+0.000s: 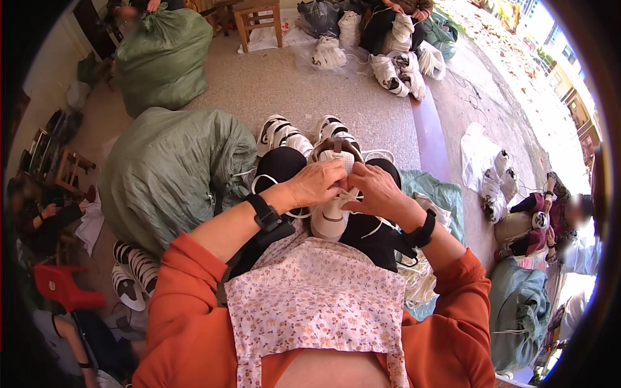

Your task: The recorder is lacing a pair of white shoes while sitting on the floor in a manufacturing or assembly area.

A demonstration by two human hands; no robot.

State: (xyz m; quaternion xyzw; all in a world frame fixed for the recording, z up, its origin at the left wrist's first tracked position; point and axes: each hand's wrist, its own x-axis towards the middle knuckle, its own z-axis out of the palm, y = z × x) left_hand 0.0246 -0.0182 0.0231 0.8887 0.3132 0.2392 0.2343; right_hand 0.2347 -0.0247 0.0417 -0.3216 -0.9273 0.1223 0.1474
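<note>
A white sneaker (328, 223) with a brown-lined collar sits upright between my knees, toe toward me. Over its front, my left hand (320, 183) pinches at the white shoelace (351, 196), fingertips bent inward. My right hand (381, 193) meets it from the other side, thumb and fingers closed on the lace as well. Exactly how the lace runs between the fingertips is hidden. Loose lace ends hang on both sides over my black trousers. Beyond the sneaker stand two stacks of nested white-and-brown shoes (284, 134).
A big green sack (174, 174) lies at my left, and a person's hand holds another green sack (162, 58) behind it. Bundled white laces (420, 278) rest on a teal sheet (451, 194) at my right. Other people sit around with shoes. A red chair (65, 286) stands lower left.
</note>
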